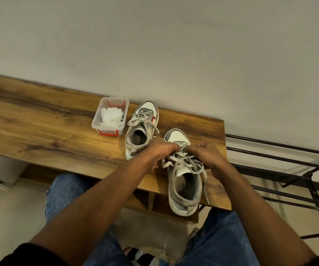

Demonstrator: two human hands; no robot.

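Lit dimly in a warm yellowish tone, seemingly from overhead, with faint shadows beside the worn grey-and-white lace-up sneaker [181,170] on the long brown wood-grain bench top [39,121]. Bent by the wide lens, slanting the bench edge and the black metal rack bars [279,160] toward the borders. Sharp mid-frame, softer and smeared along the bottom corners.

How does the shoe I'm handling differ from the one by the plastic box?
The left hand and right hand pinch laces on the near shoe; neither grips the far shoe. The near shoe's heel overhangs the table; the far shoe sits fully on it. Both are grey-and-white, loosely laced.
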